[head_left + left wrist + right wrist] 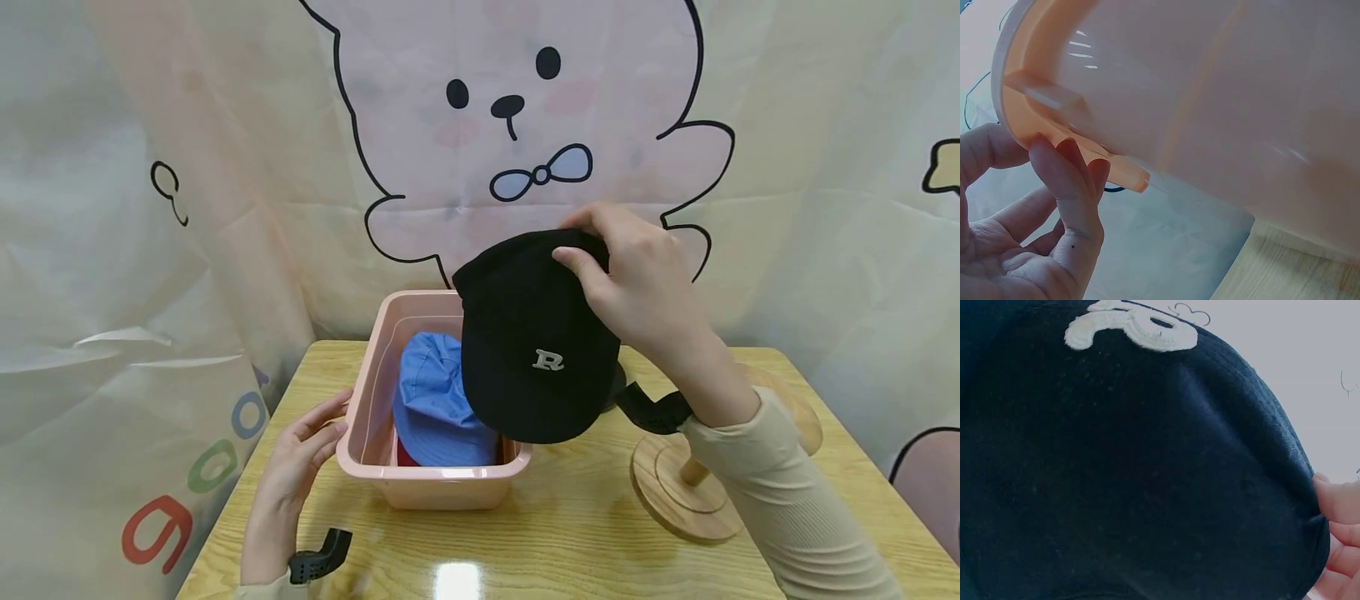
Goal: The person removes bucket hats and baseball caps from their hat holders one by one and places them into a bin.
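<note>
My right hand [645, 275] pinches the top of a black baseball cap [525, 308] between thumb and fingers. The cap hangs brim down, its white "R" facing me, over the right side of a pink plastic bin [435, 493]. In the right wrist view the black cap [1135, 469] fills most of the picture, with the fingertips [1338, 500] at its edge. My left hand [296, 462] holds the bin's left rim; in the left wrist view, thumb and fingers pinch that rim [1022, 125]. Inside the bin lies a blue cap [442, 400], with something dark red [406, 457] partly visible under it.
A round-based wooden stand [682, 487] is on the table's right side, partly behind my right forearm. Some black thing [617, 390] shows behind the cap, mostly hidden. Behind the wooden table [570, 533] hangs a cloth backdrop [247, 125] with cartoon drawings.
</note>
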`<control>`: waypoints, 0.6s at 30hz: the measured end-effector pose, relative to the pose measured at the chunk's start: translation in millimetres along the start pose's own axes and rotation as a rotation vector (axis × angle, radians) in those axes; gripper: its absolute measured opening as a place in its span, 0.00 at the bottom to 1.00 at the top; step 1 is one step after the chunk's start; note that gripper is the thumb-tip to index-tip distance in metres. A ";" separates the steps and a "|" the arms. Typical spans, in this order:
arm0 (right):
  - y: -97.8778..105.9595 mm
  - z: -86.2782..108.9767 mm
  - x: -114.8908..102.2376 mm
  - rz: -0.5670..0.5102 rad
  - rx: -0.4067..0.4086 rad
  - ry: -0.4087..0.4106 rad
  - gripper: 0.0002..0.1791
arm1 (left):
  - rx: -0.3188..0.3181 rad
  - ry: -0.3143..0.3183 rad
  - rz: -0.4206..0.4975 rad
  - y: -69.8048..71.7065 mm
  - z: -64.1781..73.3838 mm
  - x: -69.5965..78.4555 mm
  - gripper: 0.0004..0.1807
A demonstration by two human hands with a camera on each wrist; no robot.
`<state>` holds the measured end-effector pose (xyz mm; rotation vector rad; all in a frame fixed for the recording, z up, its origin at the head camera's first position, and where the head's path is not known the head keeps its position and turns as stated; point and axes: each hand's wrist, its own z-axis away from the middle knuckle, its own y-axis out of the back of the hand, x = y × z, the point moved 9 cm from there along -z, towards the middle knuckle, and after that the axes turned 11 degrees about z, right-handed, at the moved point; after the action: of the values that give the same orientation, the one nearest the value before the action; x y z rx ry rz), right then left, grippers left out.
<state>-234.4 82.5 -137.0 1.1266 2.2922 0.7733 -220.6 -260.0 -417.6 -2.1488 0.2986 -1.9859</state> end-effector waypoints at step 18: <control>-26.6 -12.8 -16.9 -0.212 -0.088 -0.007 0.08 | 0.003 0.004 -0.006 0.9 0.2 0.2 0.23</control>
<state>-247.8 51.8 -142.5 0.8300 2.3010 0.7771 -220.4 -260.9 -417.6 -2.1469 0.2895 -1.9922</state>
